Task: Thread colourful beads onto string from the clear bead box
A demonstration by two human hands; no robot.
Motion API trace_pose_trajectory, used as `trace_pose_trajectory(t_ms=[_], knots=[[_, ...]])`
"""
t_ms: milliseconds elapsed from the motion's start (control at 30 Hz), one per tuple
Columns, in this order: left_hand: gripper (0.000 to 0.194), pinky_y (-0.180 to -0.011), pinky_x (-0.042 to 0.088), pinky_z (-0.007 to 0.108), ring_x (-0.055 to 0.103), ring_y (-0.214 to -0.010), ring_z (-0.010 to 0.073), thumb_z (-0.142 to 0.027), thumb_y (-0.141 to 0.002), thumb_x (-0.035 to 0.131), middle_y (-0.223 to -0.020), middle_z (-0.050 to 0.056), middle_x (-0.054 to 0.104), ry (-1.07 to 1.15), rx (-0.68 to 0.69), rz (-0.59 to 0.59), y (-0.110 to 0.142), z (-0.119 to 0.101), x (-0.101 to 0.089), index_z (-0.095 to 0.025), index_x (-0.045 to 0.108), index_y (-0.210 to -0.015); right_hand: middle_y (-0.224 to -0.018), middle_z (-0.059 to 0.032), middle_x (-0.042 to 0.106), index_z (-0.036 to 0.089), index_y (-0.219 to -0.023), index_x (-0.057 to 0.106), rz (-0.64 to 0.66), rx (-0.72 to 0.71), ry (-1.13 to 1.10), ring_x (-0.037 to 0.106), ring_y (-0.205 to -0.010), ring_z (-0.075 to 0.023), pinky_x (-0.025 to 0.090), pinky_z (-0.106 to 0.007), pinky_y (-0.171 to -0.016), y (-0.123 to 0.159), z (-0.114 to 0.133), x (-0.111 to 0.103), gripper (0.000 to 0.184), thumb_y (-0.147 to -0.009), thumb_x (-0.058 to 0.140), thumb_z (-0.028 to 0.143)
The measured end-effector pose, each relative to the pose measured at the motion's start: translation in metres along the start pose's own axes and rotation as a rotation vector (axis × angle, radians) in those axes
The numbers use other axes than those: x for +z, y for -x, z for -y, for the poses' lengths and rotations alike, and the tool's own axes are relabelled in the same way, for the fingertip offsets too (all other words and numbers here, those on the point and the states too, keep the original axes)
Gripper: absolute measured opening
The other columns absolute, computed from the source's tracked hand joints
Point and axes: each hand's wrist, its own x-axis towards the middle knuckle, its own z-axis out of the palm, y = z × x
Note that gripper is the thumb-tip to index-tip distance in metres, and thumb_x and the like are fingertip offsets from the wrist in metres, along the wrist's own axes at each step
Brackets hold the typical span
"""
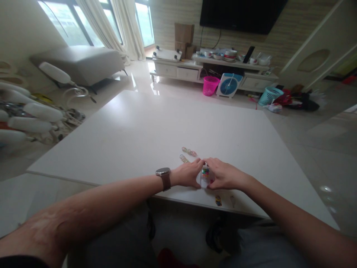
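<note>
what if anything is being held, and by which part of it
A small whitish pack with a multicoloured patch, held by its opposite sides between the left-hand grip and right-hand grip.

No text, brand, number or sign can be read. On the pack [205, 179], near the near edge of the surface [156, 126], bright colours show, but any lettering is too small and blurred to make out. The watch [163, 171] gives no legible digits. Any print on the figure [218, 201] by the same edge is likewise unreadable, as are any markings on the TV [242, 15] and the fan [229, 85].
</note>
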Motion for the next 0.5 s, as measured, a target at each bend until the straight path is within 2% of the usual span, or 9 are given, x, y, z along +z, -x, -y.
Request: trace_pose_trajectory(t_ms=[67, 167, 233, 333, 500], knots=[[0.070, -0.075, 0.053, 0.036, 0.063, -0.096, 0.0274, -0.041, -0.067, 0.077, -0.118, 0.013, 0.055, -0.017, 0.006, 0.004, 0.000, 0.001, 0.000, -0.016, 0.042, -0.123, -0.117, -0.0147, 0.059, 0.014, -0.121, 0.052, 0.004, -0.013, 0.035, 0.055, -0.107, -0.0302, 0.046, -0.040, -0.091, 0.001, 0.003, 0.004, 0.062, -0.066, 0.073, 0.034], [0.073, -0.076, 0.053, 0.036, 0.062, -0.097, 0.0287, -0.040, -0.063, 0.081, -0.118, 0.014, 0.055, -0.039, 0.008, 0.027, 0.000, 0.002, -0.002, -0.014, 0.046, -0.121, -0.127, -0.0184, 0.054, 0.011, -0.133, 0.045, 0.051, 0.003, 0.084, 0.052, -0.115, -0.0331, 0.045, -0.043, -0.097, 0.000, 0.005, 0.009, 0.081, -0.061, 0.076, 0.034], [0.068, -0.077, 0.052, 0.036, 0.062, -0.098, 0.0283, -0.035, -0.063, 0.081, -0.117, 0.014, 0.057, -0.047, 0.012, 0.045, 0.000, 0.005, -0.008, -0.015, 0.049, -0.119, -0.129, -0.0198, 0.053, 0.009, -0.136, 0.042, 0.072, 0.014, 0.126, 0.050, -0.117, -0.0338, 0.044, -0.043, -0.098, -0.002, 0.006, 0.011, 0.085, -0.061, 0.076, 0.031], [0.044, -0.079, 0.050, 0.032, 0.063, -0.096, 0.0244, -0.022, -0.068, 0.075, -0.107, 0.008, 0.064, -0.024, 0.044, 0.049, 0.000, 0.013, -0.027, -0.017, 0.056, -0.107, -0.122, -0.0183, 0.055, 0.009, -0.128, 0.048, 0.090, 0.031, 0.177, 0.051, -0.112, -0.0320, 0.046, -0.041, -0.092, -0.004, 0.011, 0.011, 0.070, -0.065, 0.071, 0.026], [0.028, -0.079, 0.047, 0.029, 0.063, -0.088, 0.0189, -0.019, -0.076, 0.066, -0.096, 0.003, 0.068, 0.004, -0.002, -0.106, 0.005, 0.030, -0.067, -0.019, 0.062, -0.104, -0.116, -0.0151, 0.055, 0.015, -0.118, 0.052, 0.094, 0.054, 0.253, 0.051, -0.106, -0.0307, 0.046, -0.038, -0.083, -0.003, 0.023, 0.011, 0.053, -0.068, 0.069, 0.026]])
